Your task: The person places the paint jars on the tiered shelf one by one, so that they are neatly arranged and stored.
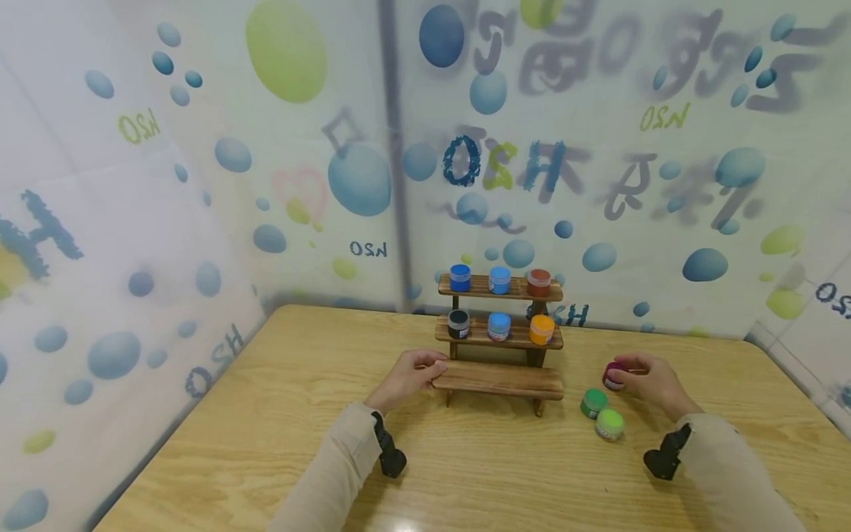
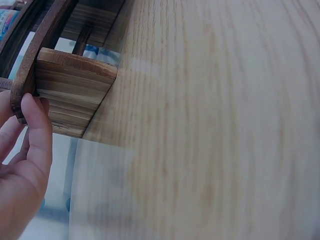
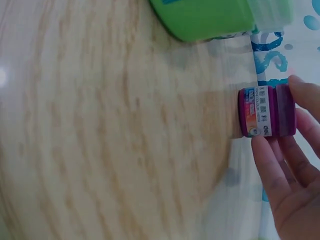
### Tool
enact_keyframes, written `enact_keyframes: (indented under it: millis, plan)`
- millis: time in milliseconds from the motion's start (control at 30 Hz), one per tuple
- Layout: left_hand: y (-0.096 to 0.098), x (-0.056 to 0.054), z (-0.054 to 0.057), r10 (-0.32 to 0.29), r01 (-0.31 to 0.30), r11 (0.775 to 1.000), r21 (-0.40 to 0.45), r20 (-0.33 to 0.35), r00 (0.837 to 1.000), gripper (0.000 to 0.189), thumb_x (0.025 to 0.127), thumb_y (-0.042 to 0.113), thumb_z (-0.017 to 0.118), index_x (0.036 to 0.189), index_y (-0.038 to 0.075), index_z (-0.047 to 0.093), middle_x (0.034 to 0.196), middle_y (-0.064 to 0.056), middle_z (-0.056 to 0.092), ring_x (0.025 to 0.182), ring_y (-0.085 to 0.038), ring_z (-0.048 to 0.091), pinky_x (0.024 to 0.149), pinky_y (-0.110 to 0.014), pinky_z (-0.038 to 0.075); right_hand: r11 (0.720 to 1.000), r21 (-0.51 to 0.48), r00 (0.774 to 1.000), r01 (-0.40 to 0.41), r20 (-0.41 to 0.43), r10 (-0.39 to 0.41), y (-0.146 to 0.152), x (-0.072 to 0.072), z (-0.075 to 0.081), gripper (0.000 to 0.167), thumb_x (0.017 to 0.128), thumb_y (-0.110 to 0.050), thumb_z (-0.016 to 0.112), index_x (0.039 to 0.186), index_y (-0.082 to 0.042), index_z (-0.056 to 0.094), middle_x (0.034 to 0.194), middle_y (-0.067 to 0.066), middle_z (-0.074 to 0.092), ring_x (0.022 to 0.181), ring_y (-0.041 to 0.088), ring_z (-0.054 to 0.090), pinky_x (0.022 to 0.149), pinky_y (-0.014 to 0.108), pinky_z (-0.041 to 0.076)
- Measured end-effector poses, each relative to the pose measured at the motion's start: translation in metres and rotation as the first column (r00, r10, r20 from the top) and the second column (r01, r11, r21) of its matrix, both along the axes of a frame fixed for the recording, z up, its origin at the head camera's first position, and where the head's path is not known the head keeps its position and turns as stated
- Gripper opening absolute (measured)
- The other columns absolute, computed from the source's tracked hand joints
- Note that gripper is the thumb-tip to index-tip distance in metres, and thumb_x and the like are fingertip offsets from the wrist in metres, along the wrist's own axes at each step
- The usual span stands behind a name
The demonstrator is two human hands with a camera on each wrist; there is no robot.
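A three-step wooden display rack (image 1: 497,378) stands on the table, its lowest step bare. My left hand (image 1: 415,373) pinches the left end of that step; the left wrist view shows thumb and fingers at the rack's wooden edge (image 2: 42,55). To the right of the rack, my right hand (image 1: 654,383) holds a magenta paint jar (image 3: 267,111) between thumb and fingers. Close by on the table stand a green paint jar (image 1: 594,403) and a light green paint jar (image 1: 609,425), side by side.
On the top step are a dark blue jar (image 1: 460,278), a light blue jar (image 1: 499,280) and a reddish-brown jar (image 1: 538,282). The middle step bears a black jar (image 1: 458,324), a blue jar (image 1: 499,326) and an orange jar (image 1: 541,329). A printed curtain (image 1: 585,222) hangs behind the table (image 1: 319,347).
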State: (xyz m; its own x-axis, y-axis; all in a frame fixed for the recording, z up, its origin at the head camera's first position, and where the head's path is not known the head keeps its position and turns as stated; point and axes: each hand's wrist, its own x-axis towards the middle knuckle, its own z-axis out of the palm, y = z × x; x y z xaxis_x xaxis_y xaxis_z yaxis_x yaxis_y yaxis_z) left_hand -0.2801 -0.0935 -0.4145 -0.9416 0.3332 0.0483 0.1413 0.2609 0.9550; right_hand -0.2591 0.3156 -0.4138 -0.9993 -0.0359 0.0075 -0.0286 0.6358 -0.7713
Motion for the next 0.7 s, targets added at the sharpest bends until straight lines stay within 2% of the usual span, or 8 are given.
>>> enact_keyframes:
  millis: [200, 367, 600, 700]
  plan:
    - [0.001, 0.000, 0.001, -0.001, 0.001, 1.000, 0.000, -0.002, 1.000, 0.024, 0.088, 0.015, 0.057, 0.105, 0.000, 0.062, 0.085, -0.005, 0.058, 0.065, -0.010, 0.051, 0.060, -0.032, 0.049, 0.999, -0.030, 1.000, -0.012, 0.025, 0.013, 0.002, 0.000, -0.003, 0.061, 0.085, -0.036, 0.058, 0.121, 0.012, 0.043, 0.110, 0.029, 0.049, 0.097, 0.034, 0.049, 0.069, 0.028, 0.050]
    - [0.000, -0.001, 0.001, -0.016, 0.016, 1.000, 0.020, -0.004, 1.000, 0.025, 0.088, 0.014, 0.057, 0.106, -0.002, 0.061, 0.084, -0.004, 0.058, 0.065, -0.010, 0.051, 0.060, -0.035, 0.049, 0.999, -0.039, 0.999, -0.031, 0.035, 0.032, 0.003, -0.001, -0.003, 0.062, 0.086, -0.035, 0.057, 0.122, 0.012, 0.041, 0.112, 0.030, 0.046, 0.100, 0.036, 0.047, 0.071, 0.026, 0.050]
    - [0.001, 0.015, 0.024, -0.038, 0.038, 0.999, 0.012, -0.013, 0.999, 0.024, 0.089, 0.007, 0.053, 0.107, -0.008, 0.058, 0.085, -0.009, 0.057, 0.065, -0.012, 0.050, 0.065, -0.047, 0.048, 0.997, -0.050, 0.997, -0.063, 0.046, 0.065, 0.002, -0.002, -0.003, 0.062, 0.086, -0.033, 0.058, 0.123, 0.012, 0.038, 0.116, 0.033, 0.042, 0.104, 0.040, 0.044, 0.075, 0.032, 0.049]
    - [0.001, 0.018, 0.027, -0.040, 0.040, 0.999, 0.007, -0.013, 0.999, 0.024, 0.089, 0.007, 0.053, 0.108, -0.008, 0.058, 0.085, -0.009, 0.058, 0.065, -0.011, 0.050, 0.066, -0.048, 0.047, 0.997, -0.028, 0.997, -0.066, 0.044, 0.067, 0.002, -0.002, -0.004, 0.061, 0.085, -0.032, 0.059, 0.123, 0.011, 0.038, 0.117, 0.033, 0.042, 0.106, 0.042, 0.042, 0.078, 0.037, 0.048]
